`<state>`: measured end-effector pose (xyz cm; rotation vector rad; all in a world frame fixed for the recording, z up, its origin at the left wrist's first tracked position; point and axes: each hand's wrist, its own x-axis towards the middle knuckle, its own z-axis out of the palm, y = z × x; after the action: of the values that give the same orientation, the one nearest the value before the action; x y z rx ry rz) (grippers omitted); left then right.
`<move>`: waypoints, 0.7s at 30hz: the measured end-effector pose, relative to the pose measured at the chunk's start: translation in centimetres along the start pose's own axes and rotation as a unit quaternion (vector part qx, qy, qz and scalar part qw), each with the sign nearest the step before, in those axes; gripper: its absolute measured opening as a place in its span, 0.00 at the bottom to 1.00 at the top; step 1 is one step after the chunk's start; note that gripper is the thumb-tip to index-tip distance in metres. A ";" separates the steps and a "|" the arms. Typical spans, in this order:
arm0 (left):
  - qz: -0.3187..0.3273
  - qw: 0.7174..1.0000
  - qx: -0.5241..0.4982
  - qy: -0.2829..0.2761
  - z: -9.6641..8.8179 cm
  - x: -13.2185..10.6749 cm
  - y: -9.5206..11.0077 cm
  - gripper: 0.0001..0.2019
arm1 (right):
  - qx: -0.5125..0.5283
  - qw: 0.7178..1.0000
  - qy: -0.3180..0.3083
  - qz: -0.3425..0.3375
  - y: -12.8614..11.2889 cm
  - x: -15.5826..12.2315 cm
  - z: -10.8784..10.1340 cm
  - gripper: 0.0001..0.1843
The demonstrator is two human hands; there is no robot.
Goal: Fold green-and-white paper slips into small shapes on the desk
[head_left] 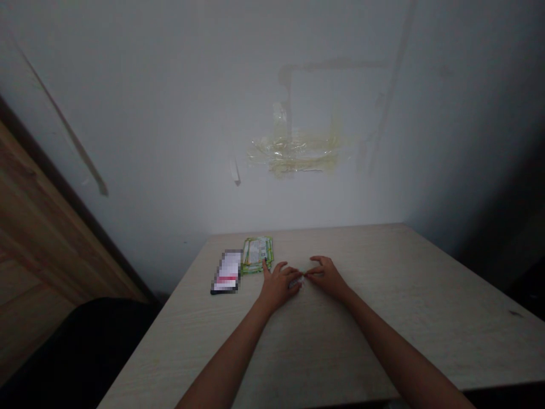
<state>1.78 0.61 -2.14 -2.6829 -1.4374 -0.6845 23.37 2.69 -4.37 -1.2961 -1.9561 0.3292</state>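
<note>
Near the middle of the table, my left hand [279, 284] is curled over a small whitish piece [300, 281], its thumb and fingers closed around it. My right hand [327, 276] comes in from the other side with the thumb and fingertips pinched at the right end of that piece. The fingers cover most of it, so its kind cannot be made out. Just beyond my left hand lies a stack of green-and-white printed packets [258, 253]; the left fingers are close to its lower right corner.
A phone with a blurred screen [227, 272] lies left of the packets on the pale wooden table [383, 318]. The table's back edge meets a white wall [170, 113] with peeling clear tape [298, 150]. A black chair back [85, 346] stands at the left, beside wooden boards [38, 216].
</note>
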 end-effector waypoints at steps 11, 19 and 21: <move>-0.010 1.000 0.000 -0.008 -0.1 0.0 0.1 0.16 | -0.029 0.998 0.036 0.032 0.1 0.3 0.7 0.07; -0.008 1.000 -0.016 0.002 -0.1 -0.1 0.0 0.16 | -0.005 0.999 0.018 0.041 0.2 0.3 0.3 0.08; -0.009 1.000 -0.013 0.001 0.0 -0.1 0.0 0.16 | 0.004 1.000 0.007 0.030 0.1 0.3 0.0 0.06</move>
<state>1.69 0.57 -2.19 -2.6905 -1.4654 -0.7132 23.36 3.00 -4.34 -1.3509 -1.9048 0.3558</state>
